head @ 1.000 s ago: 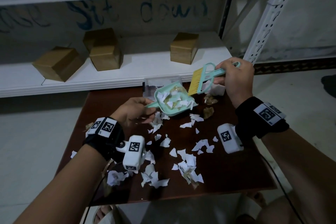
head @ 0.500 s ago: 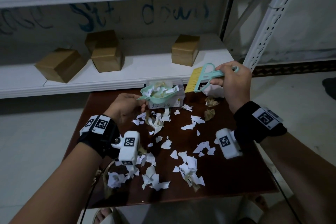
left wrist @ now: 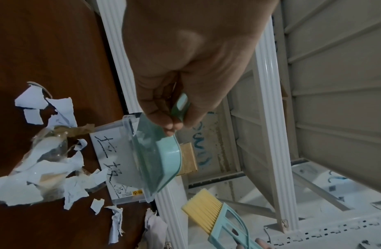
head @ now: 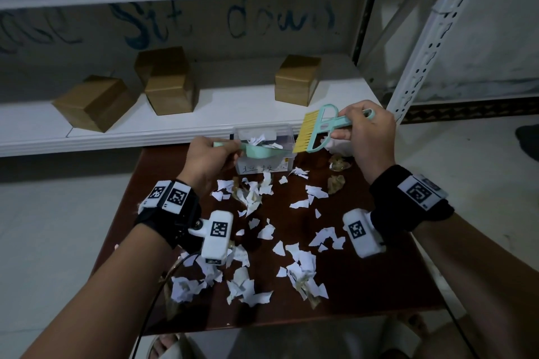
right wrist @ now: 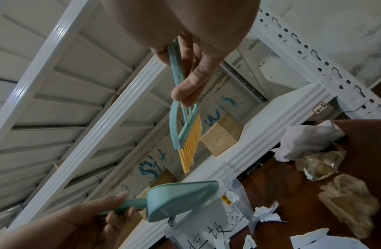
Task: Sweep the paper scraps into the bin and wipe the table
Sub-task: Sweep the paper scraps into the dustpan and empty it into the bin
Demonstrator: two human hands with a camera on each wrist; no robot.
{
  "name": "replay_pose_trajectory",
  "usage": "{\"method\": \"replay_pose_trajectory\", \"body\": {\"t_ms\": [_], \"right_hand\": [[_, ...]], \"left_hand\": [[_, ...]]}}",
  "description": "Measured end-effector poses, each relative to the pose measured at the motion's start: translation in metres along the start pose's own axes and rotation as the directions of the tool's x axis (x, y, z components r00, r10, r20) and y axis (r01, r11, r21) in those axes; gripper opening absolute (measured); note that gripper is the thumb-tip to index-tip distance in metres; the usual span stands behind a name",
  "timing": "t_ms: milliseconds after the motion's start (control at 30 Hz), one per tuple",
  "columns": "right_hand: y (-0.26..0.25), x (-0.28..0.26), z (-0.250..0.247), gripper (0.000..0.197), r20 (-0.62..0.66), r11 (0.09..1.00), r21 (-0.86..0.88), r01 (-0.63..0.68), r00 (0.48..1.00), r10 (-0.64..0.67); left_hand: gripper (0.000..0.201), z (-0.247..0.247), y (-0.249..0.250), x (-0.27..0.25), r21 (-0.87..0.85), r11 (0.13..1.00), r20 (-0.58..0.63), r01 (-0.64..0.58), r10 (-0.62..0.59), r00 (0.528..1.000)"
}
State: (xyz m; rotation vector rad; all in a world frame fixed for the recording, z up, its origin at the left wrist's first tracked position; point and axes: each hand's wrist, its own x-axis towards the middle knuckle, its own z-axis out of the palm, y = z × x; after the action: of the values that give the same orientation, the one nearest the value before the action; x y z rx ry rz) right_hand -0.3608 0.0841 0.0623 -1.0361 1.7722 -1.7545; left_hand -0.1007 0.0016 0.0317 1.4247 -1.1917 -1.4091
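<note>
My left hand grips the handle of a mint-green dustpan, tipped over the clear plastic bin at the table's far edge; white scraps lie inside the bin. In the left wrist view the dustpan hangs mouth-down over the bin. My right hand holds a mint-green brush with yellow bristles in the air just right of the bin, seen too in the right wrist view as the brush. Several torn white paper scraps litter the brown table.
Crumpled clear wrappers and a white cloth lie at the table's far right. Behind the table runs a white shelf with brown boxes. A metal rack post stands at the right. Feet in sandals show below.
My left hand carried the loaded dustpan away from me to the bin and tipped it; the scraps dropped in. The right hand with the brush stayed beside the bin.
</note>
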Motion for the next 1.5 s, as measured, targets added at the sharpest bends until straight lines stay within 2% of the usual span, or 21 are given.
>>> {"method": "replay_pose_trajectory", "body": {"t_ms": [133, 300, 433, 567, 633, 700, 800, 933, 1033, 1167, 1200, 1267, 1433, 1500], "right_hand": [[0.001, 0.001, -0.002, 0.021, 0.002, 1.0, -0.001, 0.014, 1.0, -0.014], [0.005, 0.008, -0.008, 0.021, -0.015, 0.999, -0.012, 0.036, 0.999, -0.036], [0.01, 0.016, -0.017, 0.019, 0.002, 0.995, -0.067, 0.079, 0.997, -0.079], [0.017, 0.024, -0.025, 0.024, 0.081, 0.953, -0.239, 0.185, 0.982, -0.171], [0.019, 0.028, -0.029, 0.03, 0.169, 0.887, -0.384, 0.256, 0.964, -0.206], [0.022, 0.029, -0.032, 0.03, 0.281, 0.766, -0.547, 0.337, 0.936, -0.211], [0.031, 0.03, -0.033, 0.028, 0.334, 0.591, -0.71, 0.384, 0.922, -0.198], [0.043, 0.033, -0.03, 0.028, 0.365, 0.53, -0.754, 0.389, 0.918, -0.155], [0.047, 0.029, -0.024, 0.028, 0.468, 0.455, -0.767, 0.452, 0.88, -0.086], [0.058, 0.021, -0.016, 0.043, 0.499, 0.452, -0.793, 0.409, 0.861, 0.095], [0.06, 0.017, -0.013, 0.046, 0.502, 0.443, -0.797, 0.41, 0.858, 0.108], [0.059, 0.01, -0.01, 0.04, 0.49, 0.461, -0.8, 0.385, 0.862, 0.131], [0.055, 0.006, -0.004, 0.031, 0.531, 0.507, -0.757, 0.412, 0.84, 0.111], [0.051, 0.005, 0.0, 0.033, 0.548, 0.505, -0.756, 0.416, 0.825, 0.141]], "left_hand": [[0.024, 0.001, 0.005, -0.006, 0.026, 0.996, 0.006, -0.088, 0.087, 0.996], [0.017, -0.006, 0.014, -0.011, 0.048, 0.99, -0.039, -0.135, 0.137, 0.99], [0.014, -0.02, 0.019, -0.015, 0.067, 0.99, 0.055, -0.128, 0.124, 0.991], [0.016, -0.031, 0.018, -0.018, 0.073, 0.995, 0.163, -0.062, 0.049, 0.985], [0.018, -0.035, 0.019, -0.019, 0.084, 0.996, 0.231, -0.027, 0.007, 0.973], [0.02, -0.038, 0.021, -0.022, 0.118, 0.993, 0.304, 0.006, -0.042, 0.952], [0.021, -0.04, 0.02, -0.025, 0.213, 0.976, 0.376, 0.052, -0.131, 0.917], [0.024, -0.039, 0.014, -0.023, 0.293, 0.949, 0.409, 0.114, -0.232, 0.882], [0.023, -0.037, 0.007, -0.021, 0.307, 0.942, 0.425, 0.136, -0.263, 0.866], [0.024, -0.029, -0.007, -0.018, 0.343, 0.929, 0.435, 0.139, -0.289, 0.853], [0.026, -0.027, -0.01, -0.018, 0.356, 0.925, 0.445, 0.137, -0.296, 0.845], [0.028, -0.024, -0.013, -0.017, 0.371, 0.92, 0.463, 0.126, -0.301, 0.834], [0.025, -0.017, -0.017, -0.014, 0.374, 0.919, 0.441, 0.125, -0.295, 0.847], [0.026, -0.015, -0.02, -0.012, 0.382, 0.915, 0.435, 0.133, -0.305, 0.847]]}}
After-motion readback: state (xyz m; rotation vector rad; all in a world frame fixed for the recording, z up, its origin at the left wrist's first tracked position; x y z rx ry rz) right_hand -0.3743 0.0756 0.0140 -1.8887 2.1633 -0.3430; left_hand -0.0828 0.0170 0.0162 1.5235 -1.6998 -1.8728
